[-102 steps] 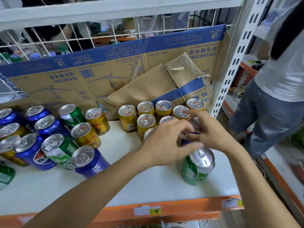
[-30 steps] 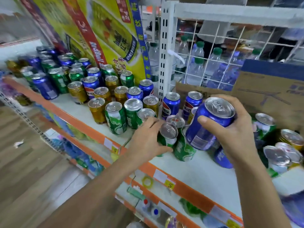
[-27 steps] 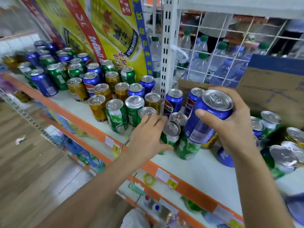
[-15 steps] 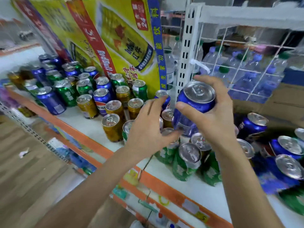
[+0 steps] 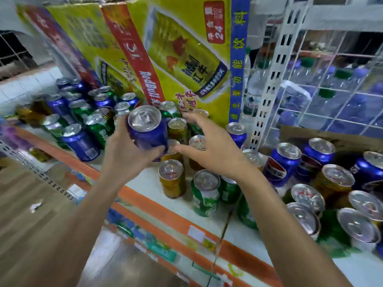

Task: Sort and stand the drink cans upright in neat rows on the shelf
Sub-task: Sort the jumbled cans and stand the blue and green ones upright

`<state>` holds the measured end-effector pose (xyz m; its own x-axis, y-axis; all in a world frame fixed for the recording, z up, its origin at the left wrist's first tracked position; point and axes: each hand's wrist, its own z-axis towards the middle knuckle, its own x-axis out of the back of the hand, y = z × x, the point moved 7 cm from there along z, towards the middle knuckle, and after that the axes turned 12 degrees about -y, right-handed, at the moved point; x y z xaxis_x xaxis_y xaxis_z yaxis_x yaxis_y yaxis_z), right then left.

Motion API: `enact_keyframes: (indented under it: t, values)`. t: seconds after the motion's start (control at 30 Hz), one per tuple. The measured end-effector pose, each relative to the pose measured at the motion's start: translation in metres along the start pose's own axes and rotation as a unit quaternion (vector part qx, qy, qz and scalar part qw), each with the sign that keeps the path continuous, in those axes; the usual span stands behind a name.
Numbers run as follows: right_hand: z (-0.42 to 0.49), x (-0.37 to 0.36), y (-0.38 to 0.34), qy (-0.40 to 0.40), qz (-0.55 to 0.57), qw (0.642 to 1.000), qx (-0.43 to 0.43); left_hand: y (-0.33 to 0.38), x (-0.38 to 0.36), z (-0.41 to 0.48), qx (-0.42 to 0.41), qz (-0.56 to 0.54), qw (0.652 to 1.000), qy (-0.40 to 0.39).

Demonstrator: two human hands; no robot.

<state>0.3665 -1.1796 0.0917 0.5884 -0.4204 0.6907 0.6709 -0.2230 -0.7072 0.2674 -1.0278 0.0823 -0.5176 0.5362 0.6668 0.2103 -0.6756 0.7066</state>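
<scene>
Left hand [image 5: 124, 154] has its fingers wrapped round the blue can [image 5: 148, 133], roughly upright above the shelf [image 5: 182, 212] near its front edge (right hand [image 5: 211, 150] just beside it, fingers spread, empty), so left's closer.

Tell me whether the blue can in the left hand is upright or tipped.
Roughly upright, leaning slightly: the blue can has its silver lid on top and its body below, with the left hand gripping its side.

Bright, even overhead light; faint shadows. Glare on can lids [image 5: 359, 224]. Motion blur throughout, heaviest at left end of shelf [image 5: 148, 183].
</scene>
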Motion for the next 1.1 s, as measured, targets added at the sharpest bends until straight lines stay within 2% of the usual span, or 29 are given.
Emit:
enact_keyframes:
  t: [0.17, 0.43, 0.57, 0.7, 0.8, 0.97, 1.03, 1.1]
  values:
    - [0.009, -0.037, 0.035, -0.123, -0.165, 0.97, -0.127, -0.063, -0.006, 0.001, 0.086, -0.011, 0.994, -0.059]
    - [0.004, -0.058, 0.048, -0.148, -0.22, 0.944, -0.197, -0.128, -0.056, 0.01, 0.131, -0.039, 0.979, -0.155]
    - [0.002, -0.05, 0.042, -0.107, -0.198, 0.955, -0.192, -0.097, -0.041, 0.011, 0.091, 0.043, 0.975, -0.199]
    - [0.019, -0.036, 0.04, -0.093, -0.257, 0.945, -0.182, -0.031, -0.023, 0.007, -0.081, 0.138, 0.975, -0.157]
    - [0.04, -0.033, 0.047, -0.133, -0.305, 0.922, -0.199, -0.013, -0.051, 0.001, -0.166, 0.241, 0.926, -0.238]
    - [0.06, -0.047, 0.072, -0.237, -0.384, 0.851, -0.267, -0.018, -0.095, -0.01, -0.201, 0.485, 0.803, -0.281]
    - [0.063, -0.052, 0.082, -0.245, -0.396, 0.836, -0.29, -0.016, -0.099, -0.008, -0.197, 0.525, 0.782, -0.272]
    - [0.067, -0.05, 0.085, -0.218, -0.392, 0.848, -0.283, -0.011, -0.098, -0.005, -0.194, 0.528, 0.783, -0.266]
